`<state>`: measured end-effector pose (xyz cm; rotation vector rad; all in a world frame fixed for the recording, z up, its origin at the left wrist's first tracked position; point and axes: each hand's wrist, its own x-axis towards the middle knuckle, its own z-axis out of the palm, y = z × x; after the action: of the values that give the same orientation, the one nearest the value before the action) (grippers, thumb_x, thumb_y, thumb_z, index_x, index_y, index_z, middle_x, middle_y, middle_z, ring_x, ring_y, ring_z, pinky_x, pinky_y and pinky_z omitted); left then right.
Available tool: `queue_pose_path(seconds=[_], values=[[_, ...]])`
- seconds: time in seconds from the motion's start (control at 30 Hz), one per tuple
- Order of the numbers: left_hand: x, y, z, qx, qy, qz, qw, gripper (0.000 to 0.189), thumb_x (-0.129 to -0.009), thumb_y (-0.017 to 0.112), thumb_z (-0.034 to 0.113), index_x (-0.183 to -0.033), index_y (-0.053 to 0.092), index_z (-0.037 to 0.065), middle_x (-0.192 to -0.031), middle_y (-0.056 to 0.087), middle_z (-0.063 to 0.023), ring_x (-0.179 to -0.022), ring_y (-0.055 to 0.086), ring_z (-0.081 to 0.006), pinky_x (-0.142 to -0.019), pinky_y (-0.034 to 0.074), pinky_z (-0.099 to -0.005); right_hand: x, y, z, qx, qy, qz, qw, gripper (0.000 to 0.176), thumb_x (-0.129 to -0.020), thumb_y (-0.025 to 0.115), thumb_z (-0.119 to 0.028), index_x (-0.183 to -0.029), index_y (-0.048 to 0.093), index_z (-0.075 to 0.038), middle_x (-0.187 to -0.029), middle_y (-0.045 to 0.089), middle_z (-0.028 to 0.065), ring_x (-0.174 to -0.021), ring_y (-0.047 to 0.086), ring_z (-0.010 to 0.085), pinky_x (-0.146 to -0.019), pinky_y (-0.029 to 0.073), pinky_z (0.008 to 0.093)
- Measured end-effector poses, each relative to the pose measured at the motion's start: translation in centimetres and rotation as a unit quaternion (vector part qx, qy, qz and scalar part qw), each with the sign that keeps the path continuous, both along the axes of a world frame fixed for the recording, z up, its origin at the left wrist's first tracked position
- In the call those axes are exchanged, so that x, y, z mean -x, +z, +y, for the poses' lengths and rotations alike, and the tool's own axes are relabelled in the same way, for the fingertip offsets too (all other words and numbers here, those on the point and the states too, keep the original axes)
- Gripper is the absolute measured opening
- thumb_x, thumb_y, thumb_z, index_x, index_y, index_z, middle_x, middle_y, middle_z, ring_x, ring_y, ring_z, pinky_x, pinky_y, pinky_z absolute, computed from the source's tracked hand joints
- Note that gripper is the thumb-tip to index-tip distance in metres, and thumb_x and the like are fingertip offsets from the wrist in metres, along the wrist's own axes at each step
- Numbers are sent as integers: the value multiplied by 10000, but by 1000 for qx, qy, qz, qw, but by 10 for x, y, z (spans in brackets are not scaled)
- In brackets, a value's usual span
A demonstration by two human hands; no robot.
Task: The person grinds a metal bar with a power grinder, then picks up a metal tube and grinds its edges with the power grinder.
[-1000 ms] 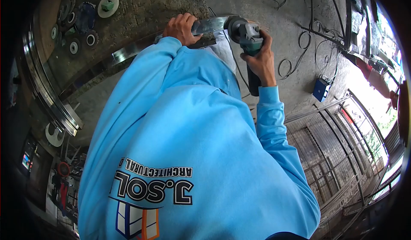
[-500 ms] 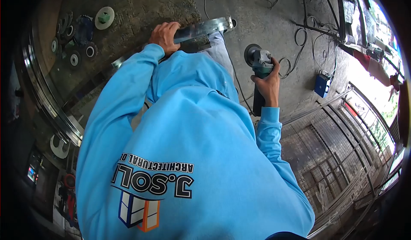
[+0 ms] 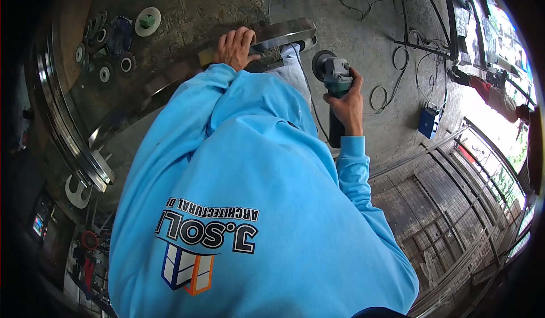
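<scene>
My left hand point(image 3: 234, 48) is closed over a long metal bar point(image 3: 284, 34), fingers across its top and thumb along its near side. The bar runs from lower left to upper right, its right end jutting past my knee. In my right hand point(image 3: 347, 107) is an angle grinder point(image 3: 337, 76), gripped around its green and black body. The grinder's round disc point(image 3: 323, 65) sits just below and to the right of the bar's end, apart from it. A dark cord point(image 3: 309, 91) passes between my leg and the grinder.
Several grinding discs point(image 3: 104, 72) and a white disc with a green centre point(image 3: 147, 21) lie at upper left. Long metal profiles point(image 3: 62, 125) stand along the left. A blue box point(image 3: 428, 122) with cables is on the floor at right, near a metal grille point(image 3: 437, 204). Another person's arm point(image 3: 491, 93) shows far right.
My left hand has shifted right along with the bar, which now shows a darker, broader upper face. My right hand has brought the grinder slightly left and upward.
</scene>
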<state>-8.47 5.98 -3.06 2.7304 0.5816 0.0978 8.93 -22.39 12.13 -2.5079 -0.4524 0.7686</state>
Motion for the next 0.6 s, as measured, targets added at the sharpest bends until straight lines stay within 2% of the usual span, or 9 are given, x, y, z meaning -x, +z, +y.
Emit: queue_pose_path(seconds=[0.1,0.17,0.3,0.37,0.53,0.6], values=[[-2,3,-9,-16,2,43,999,738,-849,834,424,-1429,456,168,-1388,540,-54,-1283,508,-292,-1024,430,-467,1,-5,-2,-16,18,-8,1000,1007,-674,869,-85,-1518,324,-161,-1248,690,298,-1083,709,500,-955,590,534],[-4,-3,-10,-14,-25,98,995,704,-874,812,384,-1430,457,138,-1392,527,-64,-1271,520,-308,-1022,432,-475,4,-4,-2,-14,22,-8,1000,1006,-674,866,-78,-1517,323,-164,-1250,689,298,-1082,709,499,-956,591,536],[-6,2,-7,20,-20,89,996,665,-874,803,331,-1407,472,108,-1369,552,-87,-1264,542,-325,-1008,460,-486,5,-5,-4,-17,23,-5,1000,1001,-674,858,-61,-1514,325,-170,-1249,688,292,-1072,714,498,-951,599,536],[-10,6,-2,68,10,112,991,640,-843,819,289,-1361,494,100,-1335,585,-107,-1244,572,-341,-995,488,-504,8,-7,3,-15,23,-7,1000,996,-677,855,-60,-1514,326,-172,-1245,690,289,-1069,715,498,-950,600,534],[-7,4,-8,80,13,92,992,649,-793,845,216,-1332,504,98,-1321,609,-103,-1217,604,-341,-983,511,-505,7,-7,14,-16,14,12,1000,983,-687,848,-57,-1513,326,-175,-1246,693,283,-1068,714,501,-940,602,533],[-6,3,-11,88,13,78,993,656,-778,852,194,-1326,505,99,-1328,608,-99,-1212,611,-339,-983,514,-499,4,-11,16,-35,26,-1,999,1041,-668,894,-80,-1532,320,-160,-1304,671,280,-1139,698,480,-1020,571,513]])
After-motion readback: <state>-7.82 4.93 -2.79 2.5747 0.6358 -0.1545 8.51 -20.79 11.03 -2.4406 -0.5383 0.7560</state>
